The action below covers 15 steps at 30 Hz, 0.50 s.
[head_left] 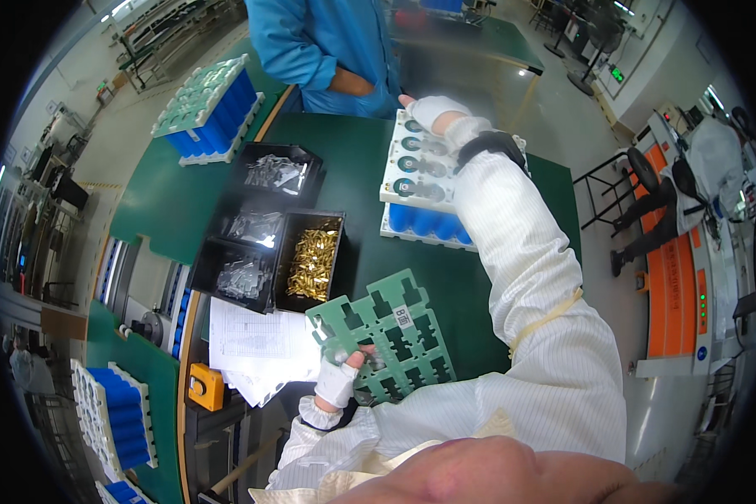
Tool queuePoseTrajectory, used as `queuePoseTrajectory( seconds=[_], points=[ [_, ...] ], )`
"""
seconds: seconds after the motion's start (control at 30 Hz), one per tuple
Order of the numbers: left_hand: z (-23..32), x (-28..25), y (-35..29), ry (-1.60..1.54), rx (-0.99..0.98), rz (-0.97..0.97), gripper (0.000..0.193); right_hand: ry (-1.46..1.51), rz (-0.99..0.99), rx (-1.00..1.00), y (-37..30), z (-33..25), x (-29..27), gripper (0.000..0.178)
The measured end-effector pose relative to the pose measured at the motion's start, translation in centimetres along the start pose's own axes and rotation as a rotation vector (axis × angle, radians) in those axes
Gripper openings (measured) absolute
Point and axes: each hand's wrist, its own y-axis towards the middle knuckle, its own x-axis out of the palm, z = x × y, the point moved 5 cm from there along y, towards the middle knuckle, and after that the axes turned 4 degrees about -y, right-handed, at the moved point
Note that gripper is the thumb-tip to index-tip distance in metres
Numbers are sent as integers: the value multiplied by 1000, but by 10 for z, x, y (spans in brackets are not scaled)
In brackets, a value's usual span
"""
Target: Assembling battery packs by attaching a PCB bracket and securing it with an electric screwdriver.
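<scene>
My left hand point(336, 383), in a white fingertip-less glove, is closed on the lower left edge of a green plate with cut-outs point(384, 336). The plate is tilted above the table, with a small white label on it. Stretched far forward, my right hand point(438, 111) lies at the far edge of a block of blue cylindrical cells point(420, 220) in white holders. One bare fingertip points left; its other fingers are mostly hidden, and no held thing shows. Round greenish and silvery cell ends show in the block's top holder point(413, 190); my right sleeve covers its right part.
Black bins hold brass-coloured pieces point(312, 265) and flat silvery pieces point(245, 275). Papers point(256, 344) and a yellow switch box point(206, 386) are at the left edge. More cell blocks point(214, 109) stand left. A person in blue point(323, 50) stands across the green table point(365, 252).
</scene>
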Motion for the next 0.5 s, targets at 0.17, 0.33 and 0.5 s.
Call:
queuePoseTrajectory(
  seconds=[0.17,0.33,0.5],
  points=[
    [-6,-7,6,61,16,-21,36,67,31,41,2,1,4,68],
    [-7,-6,13,23,18,-68,38,59,106,84,2,-5,0,68],
    [-5,0,14,2,49,-141,40,-73,230,-3,-3,0,-6,64]
  ],
)
